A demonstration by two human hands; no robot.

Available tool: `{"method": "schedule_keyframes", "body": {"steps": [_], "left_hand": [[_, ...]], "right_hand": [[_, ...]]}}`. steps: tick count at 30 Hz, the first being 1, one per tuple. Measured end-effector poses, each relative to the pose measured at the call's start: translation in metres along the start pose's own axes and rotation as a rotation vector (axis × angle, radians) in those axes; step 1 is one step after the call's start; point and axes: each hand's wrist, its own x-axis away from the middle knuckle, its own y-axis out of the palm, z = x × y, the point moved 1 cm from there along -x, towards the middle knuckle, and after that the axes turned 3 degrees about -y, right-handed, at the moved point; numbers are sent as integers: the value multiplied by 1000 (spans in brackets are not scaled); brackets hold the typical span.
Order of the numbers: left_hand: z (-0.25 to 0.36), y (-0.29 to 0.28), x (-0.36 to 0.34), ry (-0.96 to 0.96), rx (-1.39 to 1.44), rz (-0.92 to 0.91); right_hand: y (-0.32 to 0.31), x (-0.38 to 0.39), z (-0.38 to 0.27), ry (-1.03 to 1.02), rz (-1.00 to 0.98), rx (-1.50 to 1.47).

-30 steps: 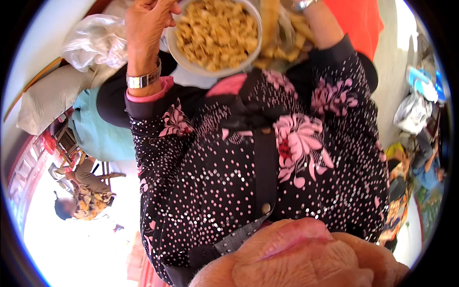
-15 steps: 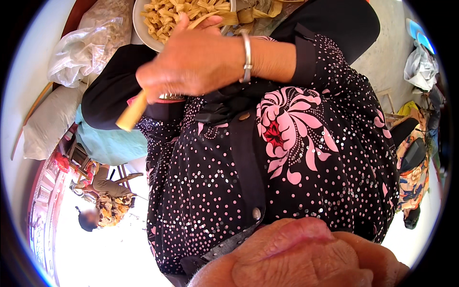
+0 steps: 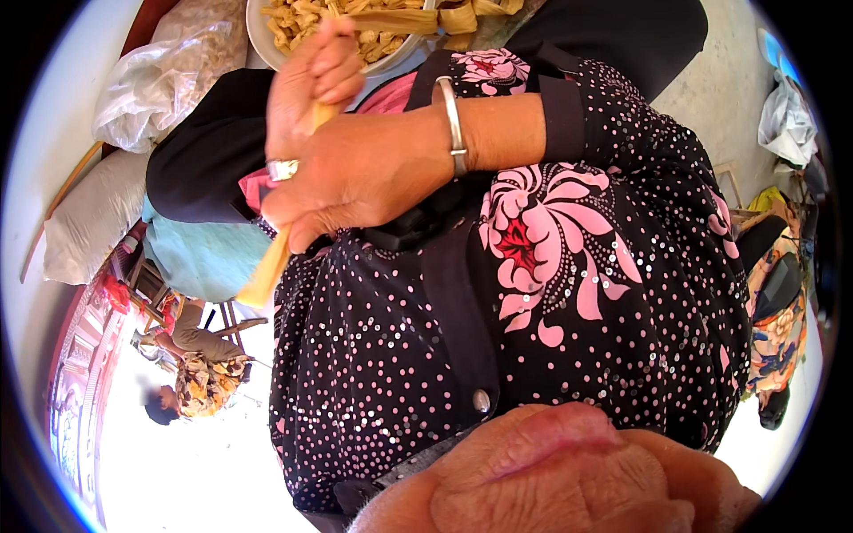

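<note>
My right hand (image 3: 373, 164), a silver bangle on its wrist, reaches across in front of my body with its fingers closed on a flat yellow-tan strip (image 3: 267, 271). One end of this strip hangs below the fist. Just beyond, my left hand (image 3: 311, 80) is slightly blurred, with its fingers curled shut on the same strip or one like it; a bit of yellow shows between the two hands. Another length of tan strip (image 3: 391, 19) runs rightward from the left fingertips. Behind them a white bowl (image 3: 259, 40) holds many knotted tan strips (image 3: 283, 22).
Clear plastic bags (image 3: 147, 107) and a pale stuffed sack (image 3: 93, 218) lie at the left, beside teal cloth (image 3: 200, 258). A person (image 3: 209, 382) sits farther off at lower left. At right are a white plastic bag (image 3: 786, 124) and a person in floral clothing (image 3: 777, 329).
My right hand has turned and dropped slightly, and the strip's hanging end is lower. My left hand, mostly hidden before, now shows beyond it. The bowl sits higher in view.
</note>
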Motion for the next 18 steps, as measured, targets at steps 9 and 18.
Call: {"method": "schedule_keyframes", "body": {"steps": [9, 18], "left_hand": [[23, 40, 53, 259, -195, -38], [42, 69, 63, 453, -913, 357]], "right_hand": [[-53, -12, 37, -99, 690, 453], [-131, -43, -2, 1, 249, 282]]}}
